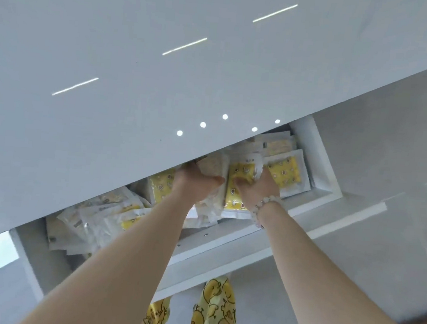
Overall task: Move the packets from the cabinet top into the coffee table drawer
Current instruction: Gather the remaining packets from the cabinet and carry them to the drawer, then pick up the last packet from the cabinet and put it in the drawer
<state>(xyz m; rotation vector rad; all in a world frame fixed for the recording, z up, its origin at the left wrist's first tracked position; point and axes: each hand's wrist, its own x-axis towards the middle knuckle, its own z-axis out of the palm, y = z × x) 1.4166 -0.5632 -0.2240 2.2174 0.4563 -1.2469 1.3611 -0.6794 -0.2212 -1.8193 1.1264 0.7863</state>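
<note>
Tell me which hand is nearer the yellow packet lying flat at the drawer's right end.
Right. The right hand sits just beside that yellow packet; the left hand is farther away, across the held packets.

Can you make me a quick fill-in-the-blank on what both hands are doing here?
1. Both hands reach into the open ____ under the table top.
2. The beaded bracelet is on the ____ wrist.
3. The right hand presses on a ____ packet printed with cartoons.
4. The left hand grips a ____ packet.

Missing: drawer; right; yellow; pale

bright, glare-spotted tabletop (113,49), perhaps slightly soft
</note>
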